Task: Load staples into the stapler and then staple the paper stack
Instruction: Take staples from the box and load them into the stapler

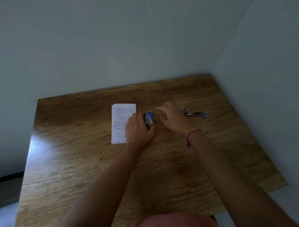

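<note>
— Two hands work above the wooden table (89, 167). What does each one do?

— Left hand (139, 131): fingers curled round the small blue staple box (149, 118), gripping it just right of the lined paper stack (122, 122), which lies flat on the table. Right hand (173, 119): fingers spread and straight, holding nothing, blurred, hovering beside the box.

— And the stapler (189, 111)?

— Lies swung open on the table, right of the right hand, its thin metal arm angled up-left behind the fingers. A pink band (191, 133) circles the right wrist.
</note>
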